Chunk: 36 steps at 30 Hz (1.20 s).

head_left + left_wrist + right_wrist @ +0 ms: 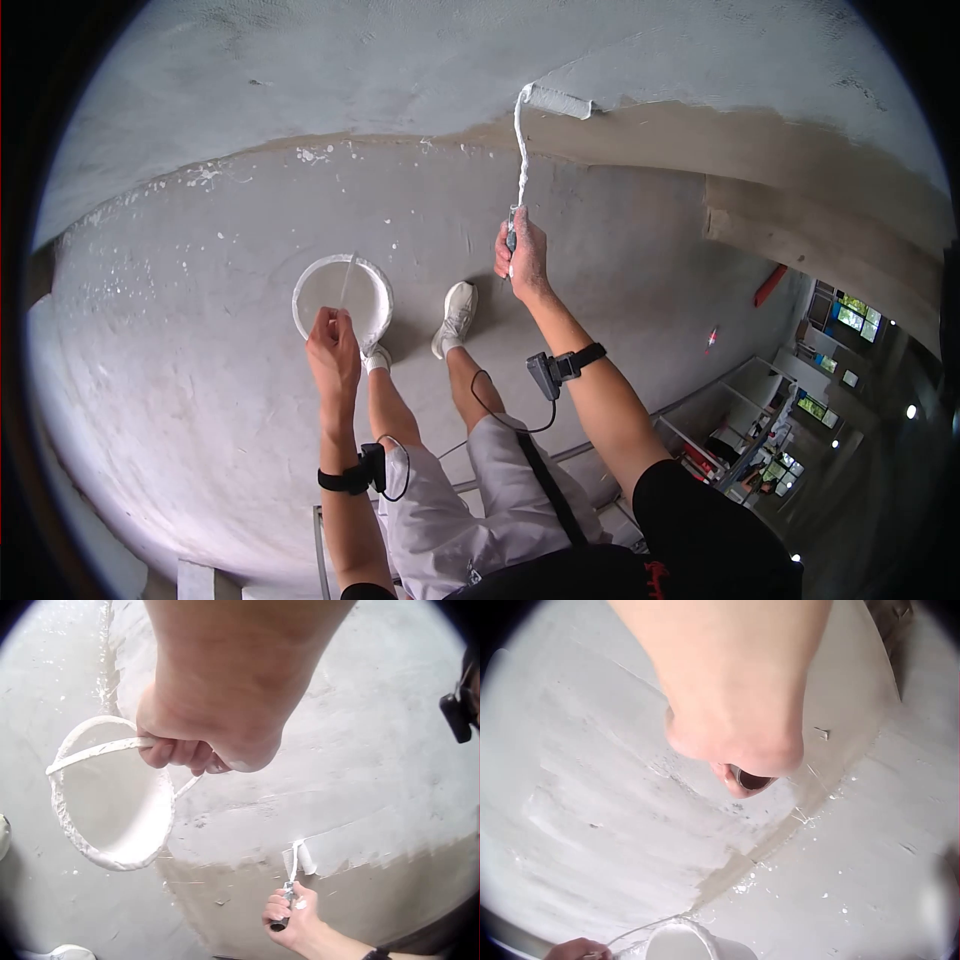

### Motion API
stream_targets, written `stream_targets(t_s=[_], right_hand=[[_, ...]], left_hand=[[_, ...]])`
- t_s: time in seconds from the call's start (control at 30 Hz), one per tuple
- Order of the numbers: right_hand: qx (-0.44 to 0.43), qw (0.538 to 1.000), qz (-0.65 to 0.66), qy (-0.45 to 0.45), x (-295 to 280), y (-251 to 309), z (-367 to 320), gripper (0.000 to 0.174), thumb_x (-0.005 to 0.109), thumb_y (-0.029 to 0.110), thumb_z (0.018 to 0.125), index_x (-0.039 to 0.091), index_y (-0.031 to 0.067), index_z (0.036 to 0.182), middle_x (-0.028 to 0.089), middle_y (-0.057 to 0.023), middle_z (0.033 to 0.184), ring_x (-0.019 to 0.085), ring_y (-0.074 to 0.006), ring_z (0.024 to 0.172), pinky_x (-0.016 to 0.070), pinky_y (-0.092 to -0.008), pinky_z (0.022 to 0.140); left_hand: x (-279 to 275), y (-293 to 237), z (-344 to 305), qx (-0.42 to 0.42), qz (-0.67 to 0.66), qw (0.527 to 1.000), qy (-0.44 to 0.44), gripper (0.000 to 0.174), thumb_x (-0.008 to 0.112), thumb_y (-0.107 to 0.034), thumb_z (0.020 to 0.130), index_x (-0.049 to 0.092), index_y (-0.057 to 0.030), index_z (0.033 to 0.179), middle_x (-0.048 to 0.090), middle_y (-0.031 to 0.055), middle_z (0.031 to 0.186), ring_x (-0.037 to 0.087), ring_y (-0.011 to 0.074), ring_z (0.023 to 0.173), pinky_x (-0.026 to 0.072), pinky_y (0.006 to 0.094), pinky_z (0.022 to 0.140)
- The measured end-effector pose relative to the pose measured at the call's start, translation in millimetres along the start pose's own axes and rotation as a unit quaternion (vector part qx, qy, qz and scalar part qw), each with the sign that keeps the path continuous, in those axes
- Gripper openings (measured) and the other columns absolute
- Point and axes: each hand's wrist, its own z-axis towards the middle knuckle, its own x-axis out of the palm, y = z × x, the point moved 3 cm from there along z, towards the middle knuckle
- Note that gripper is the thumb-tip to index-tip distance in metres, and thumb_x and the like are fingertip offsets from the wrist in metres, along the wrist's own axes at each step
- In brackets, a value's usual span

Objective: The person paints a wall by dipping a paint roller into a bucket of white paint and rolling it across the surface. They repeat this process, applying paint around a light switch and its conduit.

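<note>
My left hand (333, 350) grips the handle (97, 754) of a white bucket (297, 300), fingers curled round it. Thick white paint coats the bucket's rim and inner wall (154, 814). Out in front, my right hand (525, 260) holds a paint roller by its grip, fingers wrapped round it. The white roller sleeve (558, 102) lies against the wall, at the lower border of the painted area, and its bent frame (521, 140) is caked in white. In the right wrist view the hollow end of the roller's grip (751, 780) shows below my hand; the roller sleeve is hidden there.
Pale coating covers the upper wall (400, 60), with a bare brownish band (690, 135) below it. White splashes dot the grey floor (250, 220). My shoes (458, 315) stand close to the bucket. Metal scaffold rails (690, 440) and a red object (769, 285) are off to the right.
</note>
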Motion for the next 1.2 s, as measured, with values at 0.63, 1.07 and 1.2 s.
stream_targets(t_s=[0.63, 1.07, 1.2], right_hand=[[0.057, 0.998, -0.036, -0.004, -46, 19, 7, 0.053, 0.042, 0.056, 0.098, 0.047, 0.0087, 0.077, 0.039, 0.001, 0.05, 0.032, -0.0102, 0.036, 0.0273, -0.0271, 0.035], [-0.07, 0.997, -0.004, 0.035, -64, 115, -83, 0.049, 0.03, 0.055, 0.102, 0.044, 0.0121, 0.081, 0.036, 0.0014, 0.055, 0.029, -0.0078, 0.037, 0.0263, -0.0238, 0.037], [-0.038, 0.998, -0.033, 0.035, -74, 78, -43, 0.052, 0.034, 0.058, 0.1, 0.044, 0.0117, 0.077, 0.036, 0.0019, 0.053, 0.03, -0.0084, 0.036, 0.0258, -0.0253, 0.037]], left_hand=[[6, 11, 2, -0.038, 0.015, 0.999, -0.002, 0.022, 0.054, -0.016, 0.094, 0.055, 0.003, 0.083, 0.048, 0.007, 0.057, 0.037, 0.0101, 0.051, 0.0316, 0.03, 0.048], [7, 0, 1, 0.019, -0.016, 1.0, -0.009, 0.02, 0.054, -0.012, 0.093, 0.053, 0.0027, 0.079, 0.044, 0.0093, 0.054, 0.035, 0.0139, 0.049, 0.0344, 0.0318, 0.048], [9, -2, 2, 0.027, -0.002, 1.0, -0.008, 0.02, 0.054, -0.012, 0.093, 0.053, 0.0028, 0.08, 0.044, 0.0091, 0.054, 0.035, 0.0136, 0.049, 0.034, 0.0314, 0.048]])
